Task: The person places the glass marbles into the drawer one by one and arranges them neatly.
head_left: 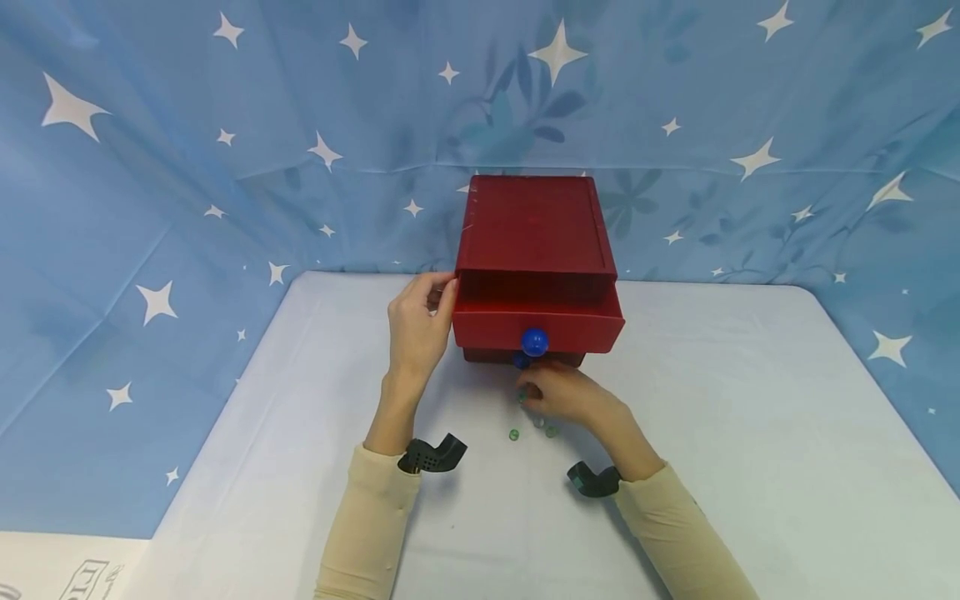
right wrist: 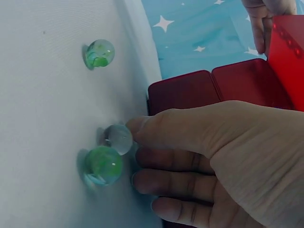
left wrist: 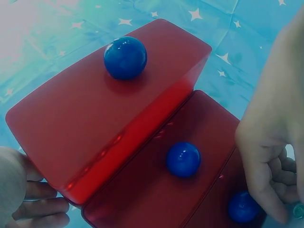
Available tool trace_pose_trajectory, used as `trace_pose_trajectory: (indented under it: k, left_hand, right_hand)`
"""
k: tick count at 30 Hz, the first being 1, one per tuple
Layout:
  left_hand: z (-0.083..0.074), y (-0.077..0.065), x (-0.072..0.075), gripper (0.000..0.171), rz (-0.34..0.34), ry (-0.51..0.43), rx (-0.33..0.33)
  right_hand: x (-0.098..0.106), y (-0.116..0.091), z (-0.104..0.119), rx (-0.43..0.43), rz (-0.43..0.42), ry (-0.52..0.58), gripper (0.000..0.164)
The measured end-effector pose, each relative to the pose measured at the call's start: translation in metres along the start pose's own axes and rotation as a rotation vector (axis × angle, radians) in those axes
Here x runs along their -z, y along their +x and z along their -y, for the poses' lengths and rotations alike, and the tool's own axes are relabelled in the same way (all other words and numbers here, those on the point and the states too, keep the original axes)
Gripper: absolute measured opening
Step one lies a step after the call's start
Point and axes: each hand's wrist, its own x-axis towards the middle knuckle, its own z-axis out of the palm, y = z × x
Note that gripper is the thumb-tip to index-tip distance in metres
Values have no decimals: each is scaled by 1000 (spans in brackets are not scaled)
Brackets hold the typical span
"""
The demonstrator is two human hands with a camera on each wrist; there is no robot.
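Observation:
A red drawer cabinet (head_left: 536,225) stands at the back of the table, its top drawer (head_left: 495,331) pulled out. My left hand (head_left: 422,321) rests at the cabinet's left side, fingers against the side near the drawer. Below the drawer fronts, my right hand (head_left: 564,393) pinches a green marble (head_left: 522,397) between thumb and index finger; in the right wrist view the thumb hides it. Close to those fingertips on the table lie a clear marble (right wrist: 118,138) and a green marble (right wrist: 103,165). Another green marble (right wrist: 99,53) sits farther left.
Round blue knobs mark the drawers: one on the top drawer (left wrist: 125,58), one on the middle drawer (left wrist: 184,159), one on the bottom drawer (left wrist: 243,207). The lower drawers are closed. A blue star-patterned cloth (head_left: 322,100) hangs behind the white table (head_left: 735,400).

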Motion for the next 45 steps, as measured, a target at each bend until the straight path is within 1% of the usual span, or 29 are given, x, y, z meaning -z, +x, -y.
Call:
trace_pose_trajectory:
  k: [16, 26, 32, 40, 45]
  left_hand:
    - [0, 0, 1, 19, 2, 10, -9]
    - [-1, 0, 1, 18, -2, 19, -10]
    - [-1, 0, 0, 18, -3, 20, -13]
    - [-2, 0, 1, 19, 2, 9, -12]
    - [-1, 0, 1, 18, 2, 11, -15]
  right_hand:
    - [-2, 1, 0, -20, 9, 13, 13]
    - [3, 0, 5, -12, 7, 17, 14]
    - [7, -2, 9, 6, -6, 9, 12]
    - [12, -4, 14, 59, -49, 5, 8]
    - [16, -6, 20, 64, -46, 17, 8]
